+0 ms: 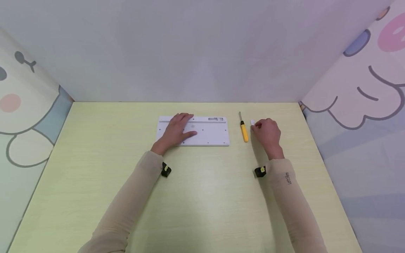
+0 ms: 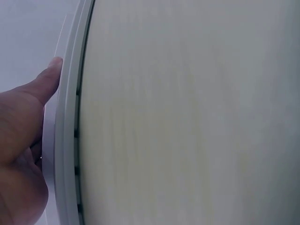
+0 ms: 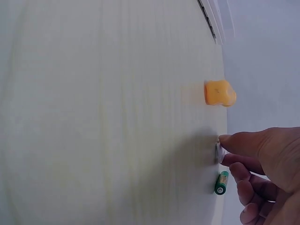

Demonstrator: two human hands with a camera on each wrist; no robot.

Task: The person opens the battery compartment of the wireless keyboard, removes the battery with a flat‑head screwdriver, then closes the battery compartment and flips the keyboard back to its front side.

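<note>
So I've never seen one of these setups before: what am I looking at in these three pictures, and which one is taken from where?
There is no machine here: a person works with two bare hands at a pale yellow-green table. The large picture comes from a camera on the person's head, looking down at both arms. The other two come from small cameras strapped to the wrists, so they look sideways and very close.

The left hand rests flat on a white keyboard that lies face down, its screw holes showing. To its right lies a yellow-handled screwdriver. The right hand pinches a small white piece against the table; I cannot tell what it is. The right wrist view also shows a green battery lying on the table by the fingers.
</note>
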